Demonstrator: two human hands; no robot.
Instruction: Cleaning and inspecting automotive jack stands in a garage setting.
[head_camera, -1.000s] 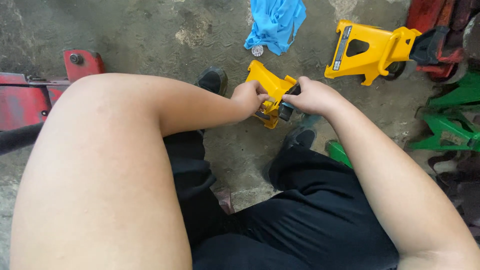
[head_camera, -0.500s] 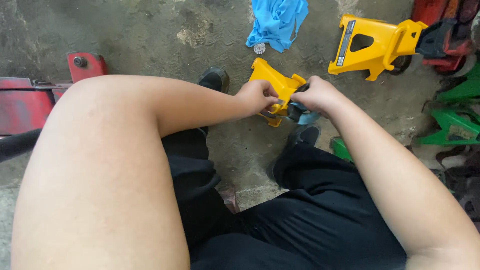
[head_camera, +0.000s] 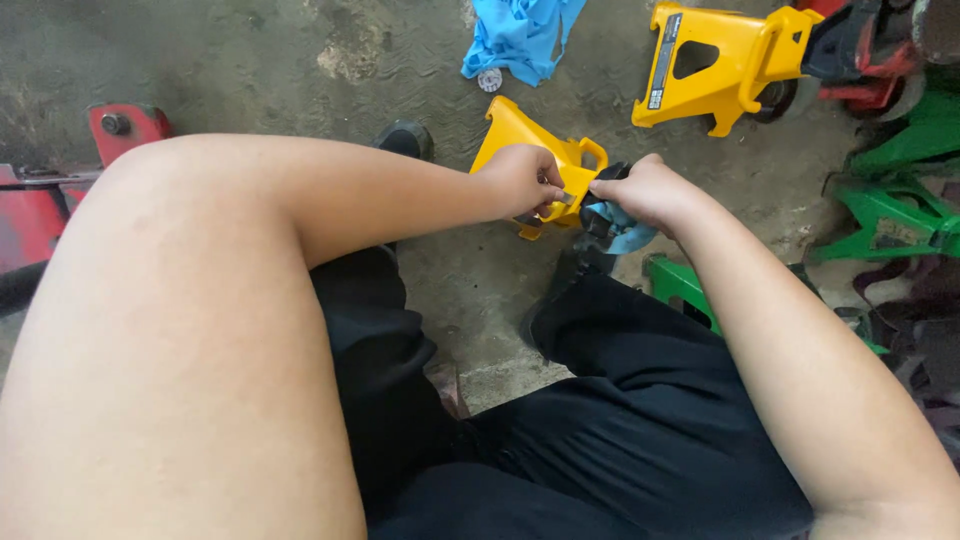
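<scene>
Head view: a red floor jack (head_camera: 60, 190) is seen far to the left of the left hand (head_camera: 522, 178), on the concrete floor (head_camera: 250, 70). The left hand is closed on the near edge of a small yellow jack stand (head_camera: 520, 135), which is tipped on the floor just beyond both hands. The right hand (head_camera: 640, 190) is clenched around a dark part wrapped in a blue rag (head_camera: 620, 228), pressed against the stand's right side. A slip could be caused by the rag bunching under the fingers, and the left fingers could be pinched between part and stand. Beyond the hands a blue cloth (head_camera: 520, 35) lies; to the right, a larger yellow jack stand (head_camera: 715, 65) and green stands (head_camera: 900, 190) are crowded, and could be knocked.
</scene>
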